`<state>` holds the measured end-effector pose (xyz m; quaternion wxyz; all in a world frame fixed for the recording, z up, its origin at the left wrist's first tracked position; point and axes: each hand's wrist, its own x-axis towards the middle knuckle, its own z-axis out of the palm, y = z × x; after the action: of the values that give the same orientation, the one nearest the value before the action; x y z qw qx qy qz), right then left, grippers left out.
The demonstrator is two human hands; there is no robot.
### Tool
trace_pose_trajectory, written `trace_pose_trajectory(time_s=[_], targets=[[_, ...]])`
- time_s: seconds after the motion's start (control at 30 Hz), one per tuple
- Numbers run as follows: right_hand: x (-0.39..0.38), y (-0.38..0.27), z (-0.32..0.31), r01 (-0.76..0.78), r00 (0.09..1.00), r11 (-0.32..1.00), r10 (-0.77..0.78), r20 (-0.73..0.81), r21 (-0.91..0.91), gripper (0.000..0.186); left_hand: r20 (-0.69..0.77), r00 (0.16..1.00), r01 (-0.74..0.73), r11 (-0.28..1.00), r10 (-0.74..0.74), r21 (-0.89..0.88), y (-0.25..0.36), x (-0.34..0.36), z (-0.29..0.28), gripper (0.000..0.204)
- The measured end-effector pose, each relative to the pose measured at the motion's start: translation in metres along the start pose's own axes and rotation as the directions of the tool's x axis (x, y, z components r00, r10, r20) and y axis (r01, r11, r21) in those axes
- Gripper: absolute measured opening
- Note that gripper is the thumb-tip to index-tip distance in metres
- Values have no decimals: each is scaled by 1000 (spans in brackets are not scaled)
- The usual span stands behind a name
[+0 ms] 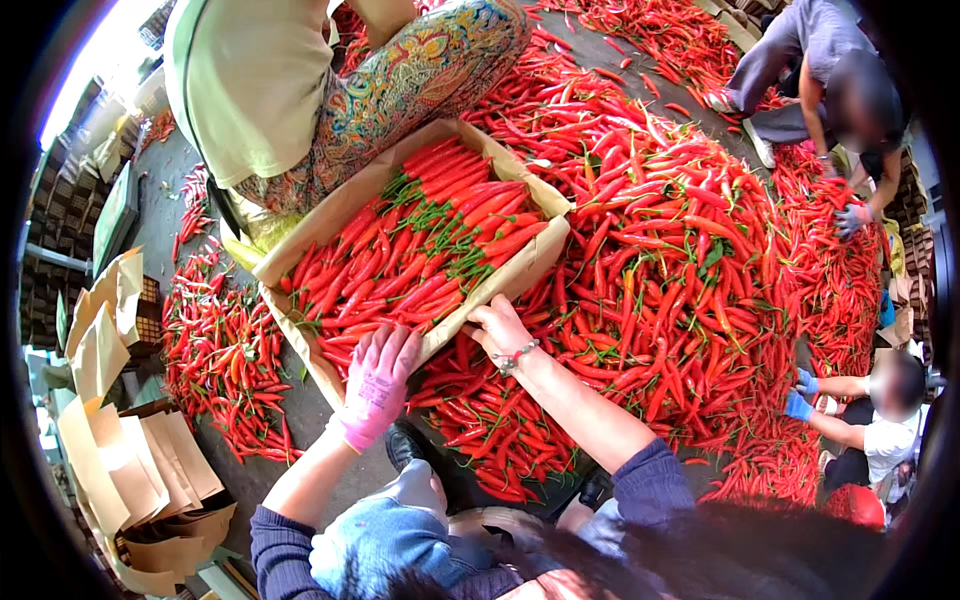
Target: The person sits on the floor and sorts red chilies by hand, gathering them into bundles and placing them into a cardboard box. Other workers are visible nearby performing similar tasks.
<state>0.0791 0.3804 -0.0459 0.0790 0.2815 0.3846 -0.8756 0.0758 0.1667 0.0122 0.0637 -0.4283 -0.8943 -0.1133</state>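
Note:
A paper-lined box (505, 290) in front of me holds red chili peppers (355, 262) laid in neat rows, their green stems meeting in bands. My left hand (375, 385), in a pink glove, hooks its fingers over the box's near rim, against the peppers; its thumb is hard to make out. Bare, with a beaded bracelet (517, 357) at the wrist, my right hand (500, 330) grips the same rim farther right, thumb and fingers closed on the brown paper edge.
A large heap of loose chilies (660, 270) spreads right of the box; a smaller pile (225, 350) lies left. Someone in patterned trousers (420, 80) sits just beyond the box. Two co-workers (835, 80) handle chilies at the right. Folded brown paper (130, 460) stands at the left.

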Motion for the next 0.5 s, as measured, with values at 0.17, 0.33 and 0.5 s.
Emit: trace_pose_trajectory(time_s=[0.17, 0.33, 0.5], targets=[[8, -38, -43, 206, 978, 622, -119, 169, -755, 15, 29, 999, 29, 992, -26, -120, -7, -8, -30, 72], [28, -128, -15, 481, 570, -174, -683, 457, -860, 27, -133, 949, 188, 852, -286, -488, -10, 23, -52, 57], [63, -157, -33, 522, 603, -455, -402, 689, -722, 25, -120, 825, 94, 343, -552, -935, -27, 102, 15, 53]])
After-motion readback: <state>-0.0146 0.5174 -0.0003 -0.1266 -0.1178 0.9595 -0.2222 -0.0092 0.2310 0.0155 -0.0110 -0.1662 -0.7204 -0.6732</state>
